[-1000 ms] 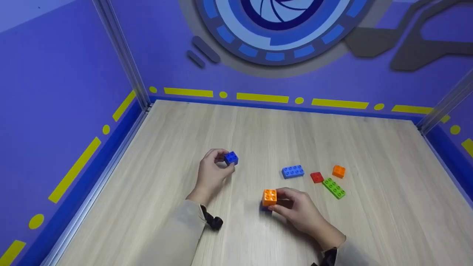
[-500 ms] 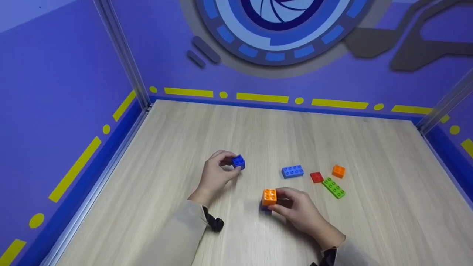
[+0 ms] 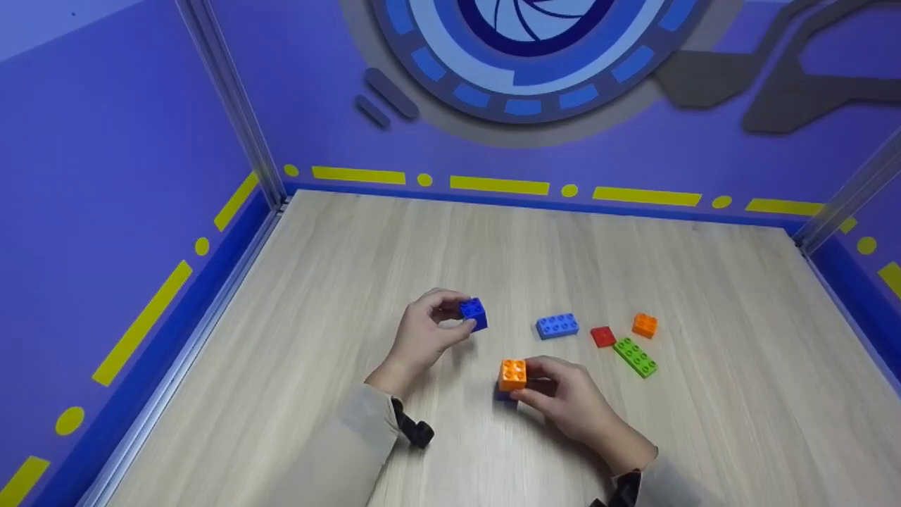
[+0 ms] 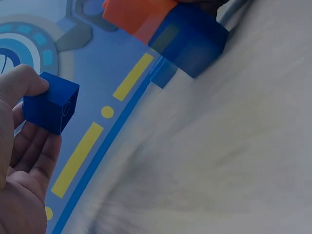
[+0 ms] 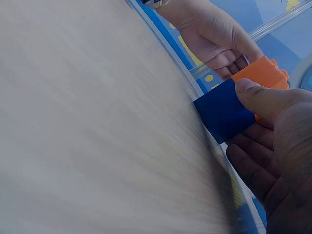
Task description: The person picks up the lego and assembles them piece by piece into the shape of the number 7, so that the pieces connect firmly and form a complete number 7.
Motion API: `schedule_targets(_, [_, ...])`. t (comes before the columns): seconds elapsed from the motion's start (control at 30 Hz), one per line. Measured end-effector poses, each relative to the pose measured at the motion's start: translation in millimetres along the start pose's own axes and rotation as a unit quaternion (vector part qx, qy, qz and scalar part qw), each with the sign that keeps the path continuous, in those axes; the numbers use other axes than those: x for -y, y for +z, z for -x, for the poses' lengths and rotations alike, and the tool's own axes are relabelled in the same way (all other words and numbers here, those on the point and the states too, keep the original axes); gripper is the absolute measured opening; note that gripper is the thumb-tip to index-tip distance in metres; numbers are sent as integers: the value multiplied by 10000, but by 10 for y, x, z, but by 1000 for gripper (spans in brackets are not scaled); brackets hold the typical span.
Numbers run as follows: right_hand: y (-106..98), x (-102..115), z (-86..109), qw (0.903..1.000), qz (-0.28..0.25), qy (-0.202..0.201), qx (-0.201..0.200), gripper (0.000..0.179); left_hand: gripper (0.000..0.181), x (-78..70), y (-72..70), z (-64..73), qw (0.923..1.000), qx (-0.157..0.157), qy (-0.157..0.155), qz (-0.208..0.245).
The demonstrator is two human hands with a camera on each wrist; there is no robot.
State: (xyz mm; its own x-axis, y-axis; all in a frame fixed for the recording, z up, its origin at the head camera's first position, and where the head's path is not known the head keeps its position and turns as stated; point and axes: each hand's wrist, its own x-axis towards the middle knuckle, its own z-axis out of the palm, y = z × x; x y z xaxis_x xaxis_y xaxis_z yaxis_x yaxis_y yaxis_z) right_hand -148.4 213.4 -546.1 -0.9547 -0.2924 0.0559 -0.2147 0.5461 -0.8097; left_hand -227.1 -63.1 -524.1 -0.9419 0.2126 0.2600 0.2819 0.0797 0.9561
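My left hand (image 3: 427,336) pinches a small dark blue building brick (image 3: 473,314) between thumb and fingers, raised over the table with its studs up. To its right and nearer to me, my right hand (image 3: 574,403) grips a two-brick stack. An orange brick (image 3: 513,374) forms the top of that stack, and a dark blue brick (image 5: 225,111) sits directly beneath it. In the right wrist view the thumb presses where the two colours meet. A short gap separates the left hand's brick from the stack.
Right of the hands lie a lighter blue long brick (image 3: 557,326), a flat red brick (image 3: 602,336), a green long brick (image 3: 635,357) and a second orange brick (image 3: 645,324). Purple-blue panels (image 3: 493,155) bound the wooden table (image 3: 394,232) at the back and sides.
My left hand has moved right and slightly towards me, bringing its dark blue brick closer to the stack. The right hand and the loose bricks have stayed in place.
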Motion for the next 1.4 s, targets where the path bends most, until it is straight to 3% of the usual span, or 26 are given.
schedule_targets(0.4, [-5, 7, -4, 9999, -29, 99, 55, 41, 36, -174, 40, 30, 9979, 568, -56, 312])
schedule_targets(0.87, [-2, -13, 1, 9989, -137, -438, 12, 37, 36, -402, 198, 111, 9908, 1341, 77, 157])
schedule_targets(1.23, [4, -25, 6, 9985, -197, -512, 6, 33, 34, -386, 247, 146, 9786, 2045, 105, -199])
schedule_targets(1.4, [0, -33, 2, 9984, -239, -505, -12, 33, 34, -367, 268, 154, 9764, 2154, 124, 69])
